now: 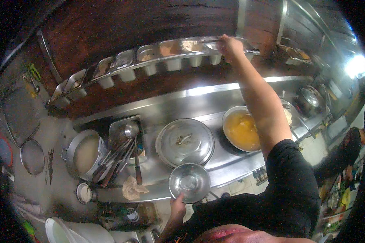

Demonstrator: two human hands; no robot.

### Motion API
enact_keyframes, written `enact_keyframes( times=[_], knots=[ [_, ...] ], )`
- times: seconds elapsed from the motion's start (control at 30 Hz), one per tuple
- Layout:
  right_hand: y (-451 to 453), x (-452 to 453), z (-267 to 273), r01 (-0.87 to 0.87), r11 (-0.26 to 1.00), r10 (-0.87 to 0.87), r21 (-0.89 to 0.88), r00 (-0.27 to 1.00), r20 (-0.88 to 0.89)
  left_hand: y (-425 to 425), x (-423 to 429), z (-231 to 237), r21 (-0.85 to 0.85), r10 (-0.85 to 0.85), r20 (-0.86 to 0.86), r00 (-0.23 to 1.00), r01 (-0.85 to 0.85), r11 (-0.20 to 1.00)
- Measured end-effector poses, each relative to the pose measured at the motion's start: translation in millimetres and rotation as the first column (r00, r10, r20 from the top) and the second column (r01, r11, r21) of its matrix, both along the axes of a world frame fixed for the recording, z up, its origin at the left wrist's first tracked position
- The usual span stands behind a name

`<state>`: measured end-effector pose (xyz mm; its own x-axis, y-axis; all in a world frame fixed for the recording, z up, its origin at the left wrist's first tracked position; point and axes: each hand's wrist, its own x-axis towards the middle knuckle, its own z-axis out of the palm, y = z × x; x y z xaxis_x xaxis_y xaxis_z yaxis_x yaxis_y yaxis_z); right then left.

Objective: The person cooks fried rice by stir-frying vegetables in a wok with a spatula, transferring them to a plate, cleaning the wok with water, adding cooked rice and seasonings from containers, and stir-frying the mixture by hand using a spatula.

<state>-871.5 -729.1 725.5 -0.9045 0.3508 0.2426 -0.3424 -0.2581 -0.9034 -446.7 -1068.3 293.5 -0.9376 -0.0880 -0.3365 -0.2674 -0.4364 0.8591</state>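
Observation:
My left hand [179, 206] grips the near rim of a shiny metal mixing bowl [189, 182], which looks empty and sits beside a lidded round pot [185, 142]. Stretched up and away, my right hand [231, 48] is at a metal insert pan [213, 46] in the raised rail of pans; its fingers are curled and partly hidden, and what they hold cannot be told. Left of it stand pans with a whitish food [191, 45] and a reddish-brown powder [169, 49]. Below my right forearm is a bowl of orange-yellow liquid [241, 129], partly covered by the arm.
Left on the steel counter are a pot of cloudy liquid [86, 155], a tray [115, 124] of ladles and utensils, crumpled brown paper [133, 189] and a small container [84, 193]. Strainers [32, 157] hang far left. A lidded pot [309, 97] stands at the right.

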Motion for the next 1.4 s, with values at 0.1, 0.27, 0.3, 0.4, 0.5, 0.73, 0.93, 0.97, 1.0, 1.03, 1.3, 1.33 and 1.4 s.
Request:
enact_keyframes(
  times=[0.1, 0.27, 0.3, 0.4, 0.5, 0.73, 0.93, 0.97, 1.0, 1.03, 1.3, 1.33, 1.4],
  knots=[
    [8, 11, 6, -0.031, 0.987, 0.028, -0.155, 0.999, -0.021, 8, -1, 9, -0.18, -0.083, -0.063, 0.995, 0.07, 0.981],
    [69, 31, 18, -0.14, 0.947, 0.104, -0.29, 0.985, -0.137, 44, -17, 25, 0.247, 0.026, 0.138, 0.99, -0.06, 0.967],
    [85, 38, 23, -0.198, 0.937, 0.154, -0.287, 0.973, -0.17, 50, -17, 26, 0.233, 0.021, 0.115, 0.993, -0.047, 0.971],
    [145, 69, 30, -0.214, 0.947, 0.151, -0.24, 0.955, -0.254, 72, -16, 27, 0.142, 0.009, 0.093, 0.996, -0.022, 0.99],
    [237, 105, 26, -0.216, 0.949, 0.135, -0.231, 0.938, -0.321, 106, -15, 47, 0.018, 0.014, 0.13, 0.991, -0.017, 1.0],
    [441, 206, -27, 0.096, 0.952, -0.186, -0.291, 0.936, -0.299, 146, -12, -5, 0.16, -0.047, 0.323, 0.945, -0.006, 0.987],
    [547, 244, -120, 0.675, 0.737, -0.675, -0.035, 0.732, -0.093, 223, 5, 28, -0.043, -0.029, 0.374, 0.927, 0.048, 0.998],
    [561, 237, -137, 0.669, 0.743, -0.667, 0.0, 0.741, -0.075, 226, 11, 22, -0.064, 0.009, 0.379, 0.925, 0.017, 0.998],
    [585, 238, -156, 0.677, 0.735, -0.674, 0.037, 0.735, -0.067, 235, 9, 19, -0.078, 0.023, 0.378, 0.925, 0.007, 0.997],
    [608, 238, -177, 0.684, 0.725, -0.682, 0.075, 0.729, -0.056, 245, 7, 21, -0.074, 0.034, 0.394, 0.919, -0.005, 0.997],
    [656, 212, -245, 0.732, 0.659, -0.746, 0.17, 0.666, 0.023, 335, 11, 76, -0.193, 0.229, 0.401, 0.887, -0.162, 0.968],
    [667, 209, -253, 0.719, 0.667, -0.73, 0.196, 0.683, -0.023, 337, 10, 77, -0.193, 0.228, 0.4, 0.888, -0.161, 0.968],
    [675, 200, -265, 0.732, 0.656, -0.749, 0.181, 0.661, 0.043, 337, 10, 71, -0.197, 0.237, 0.396, 0.887, -0.17, 0.966]
  ],
)
